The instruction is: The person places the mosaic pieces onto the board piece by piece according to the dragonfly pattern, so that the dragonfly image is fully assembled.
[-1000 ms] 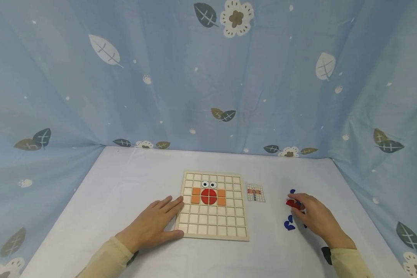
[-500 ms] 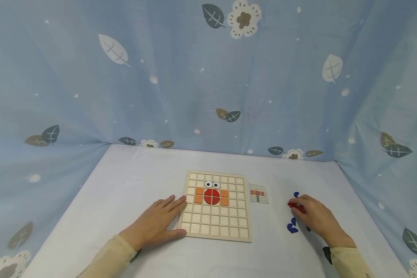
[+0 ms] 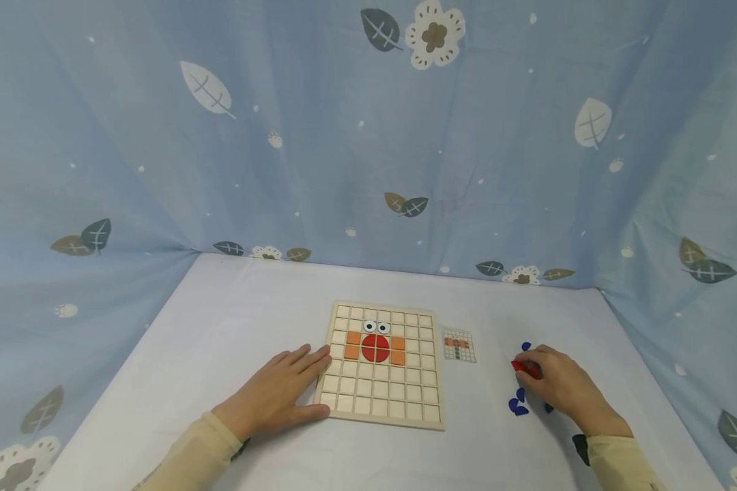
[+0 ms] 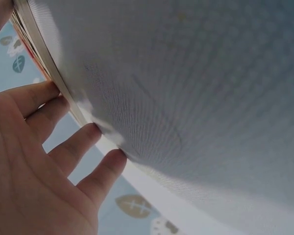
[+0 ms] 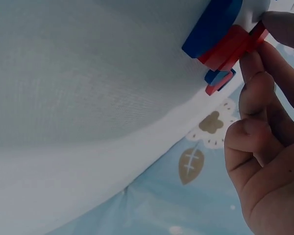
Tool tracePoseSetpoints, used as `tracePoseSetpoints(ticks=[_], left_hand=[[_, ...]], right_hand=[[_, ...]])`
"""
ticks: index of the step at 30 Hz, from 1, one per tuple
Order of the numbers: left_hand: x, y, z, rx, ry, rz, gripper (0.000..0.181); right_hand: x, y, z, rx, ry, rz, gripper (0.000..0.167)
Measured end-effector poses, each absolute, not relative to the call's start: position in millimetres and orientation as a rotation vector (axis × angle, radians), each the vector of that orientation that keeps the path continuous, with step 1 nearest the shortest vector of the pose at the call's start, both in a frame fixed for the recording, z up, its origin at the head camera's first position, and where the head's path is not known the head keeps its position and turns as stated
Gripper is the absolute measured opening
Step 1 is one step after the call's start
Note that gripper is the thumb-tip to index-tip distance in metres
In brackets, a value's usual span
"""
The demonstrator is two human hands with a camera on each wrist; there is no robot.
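Head view: left hand (image 3: pixel 275 395) straight-fingered against the board (image 3: pixel 381 390), right hand (image 3: pixel 564 383) curled about a red piece (image 3: pixel 529 369)

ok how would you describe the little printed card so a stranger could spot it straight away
On the white table, find the big pale wooden grid board. Just to its right lies the small pale rectangular card. Its printed grid and orange-toned picture set it apart from the plain dark blue curved pieces farther right.
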State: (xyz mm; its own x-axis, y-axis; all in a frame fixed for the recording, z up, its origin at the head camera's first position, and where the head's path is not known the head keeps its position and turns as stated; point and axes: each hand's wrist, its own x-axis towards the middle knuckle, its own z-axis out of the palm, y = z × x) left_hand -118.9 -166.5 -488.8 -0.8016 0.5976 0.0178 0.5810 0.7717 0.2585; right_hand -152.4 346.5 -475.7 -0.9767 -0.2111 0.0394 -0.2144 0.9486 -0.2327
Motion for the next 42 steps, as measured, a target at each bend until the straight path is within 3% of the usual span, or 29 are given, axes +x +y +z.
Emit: tracePoseSetpoints(ticks=[13,42], left_hand=[[-120,-167,-490,0.988,2.914,0.378,0.086],[-118,-168,-489,0.973,2.909,0.389,0.086]], right_hand=[[-155,334,-474,0.409,-2.825,0.457,0.030],[-177,218,-460,0.699,-2.760,0.663,0.023]])
